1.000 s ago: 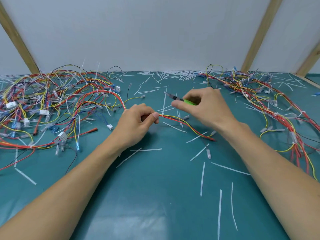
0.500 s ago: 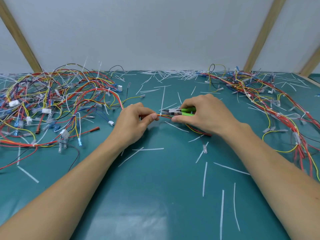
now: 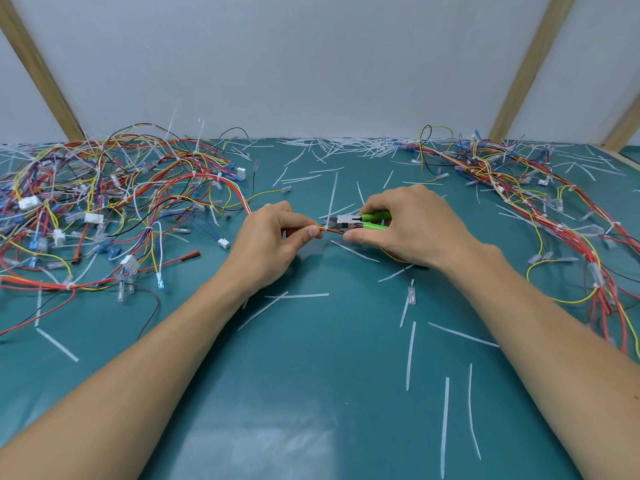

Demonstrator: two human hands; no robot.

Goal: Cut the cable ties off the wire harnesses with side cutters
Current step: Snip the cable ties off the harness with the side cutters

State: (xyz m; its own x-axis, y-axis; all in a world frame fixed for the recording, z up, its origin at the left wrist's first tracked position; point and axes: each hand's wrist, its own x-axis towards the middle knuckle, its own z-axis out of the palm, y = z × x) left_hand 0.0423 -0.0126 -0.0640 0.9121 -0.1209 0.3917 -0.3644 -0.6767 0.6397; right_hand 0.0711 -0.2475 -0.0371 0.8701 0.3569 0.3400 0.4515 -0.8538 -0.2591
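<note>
My left hand (image 3: 270, 242) pinches a red, orange and yellow wire harness (image 3: 235, 194) between thumb and forefinger at the middle of the teal table. My right hand (image 3: 412, 225) grips green-handled side cutters (image 3: 360, 221). Their metal jaws point left and sit at a white cable tie (image 3: 327, 226) on the harness, just right of my left fingertips. The tie's long white tail stands up and away from the wires. The harness runs on under my right hand and is hidden there.
A big tangle of wire harnesses (image 3: 86, 209) with white and blue connectors fills the left side. Another pile (image 3: 540, 202) runs along the right. Cut white tie pieces (image 3: 410, 355) lie scattered over the teal mat (image 3: 311, 393), thickest at the back edge. Wooden struts rise behind.
My right hand has lowered the cutters from an upward tilt and brought their jaws left onto the tie beside my left fingers. The left hand keeps its pinch on the harness.
</note>
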